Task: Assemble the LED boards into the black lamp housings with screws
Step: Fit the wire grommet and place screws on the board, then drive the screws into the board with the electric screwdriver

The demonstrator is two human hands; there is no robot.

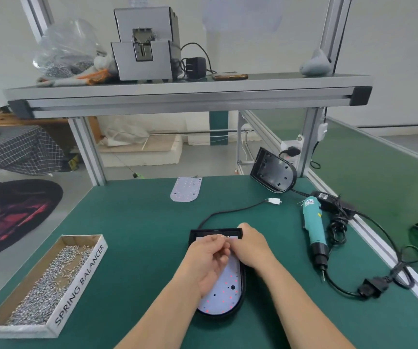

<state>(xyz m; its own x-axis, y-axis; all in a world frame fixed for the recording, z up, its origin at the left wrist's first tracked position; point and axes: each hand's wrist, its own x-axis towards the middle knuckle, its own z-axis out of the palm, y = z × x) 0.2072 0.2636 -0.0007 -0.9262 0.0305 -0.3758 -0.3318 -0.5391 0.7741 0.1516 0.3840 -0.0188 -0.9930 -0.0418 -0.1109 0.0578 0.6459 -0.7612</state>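
A black lamp housing (240, 295) lies in front of me on the green mat with a white LED board (224, 293) seated inside it. Both hands hover over its far half. My left hand (207, 258) has its fingers curled and pinches a small screw (227, 237) at its fingertips. My right hand (252, 244) rests on the board beside it, fingers bent toward the same spot. A second LED board (186, 188) lies loose farther back. An empty black housing (273, 170) leans against the frame post at the back right.
A cardboard tray (79, 280) full of screws sits at the left. A teal electric screwdriver (314, 231) lies to the right with its black cable (391, 248) looped beside it. A cable with a white connector (274, 201) runs behind the housing. A shelf (185, 94) hangs overhead.
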